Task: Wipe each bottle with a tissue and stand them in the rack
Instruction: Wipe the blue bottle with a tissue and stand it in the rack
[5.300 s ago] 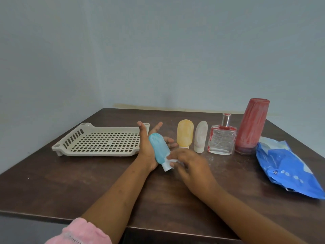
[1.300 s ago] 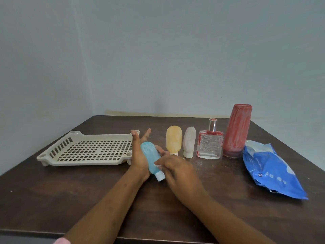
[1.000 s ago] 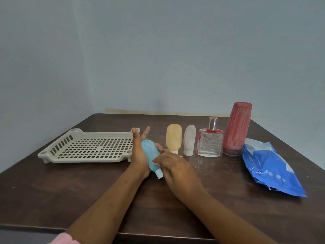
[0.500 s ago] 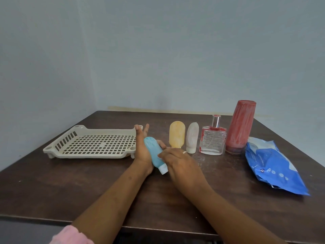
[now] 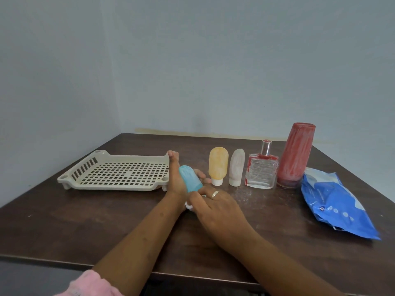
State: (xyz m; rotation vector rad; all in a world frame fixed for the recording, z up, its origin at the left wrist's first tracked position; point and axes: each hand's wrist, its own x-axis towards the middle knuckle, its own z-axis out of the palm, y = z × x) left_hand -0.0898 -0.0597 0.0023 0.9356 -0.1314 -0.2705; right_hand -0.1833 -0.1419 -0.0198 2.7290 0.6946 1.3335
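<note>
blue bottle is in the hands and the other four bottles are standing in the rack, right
No. The left hand and right hand do hold the blue bottle, but the other four bottles stand on the table to the right of the rack, not in it, as the head view shows.

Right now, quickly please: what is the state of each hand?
Left hand: holds the pale blue plastic squeeze bottle, thumb curled round it.
Right hand: fingers curled over that bottle's lower end; what lies under them cannot be told.
</note>
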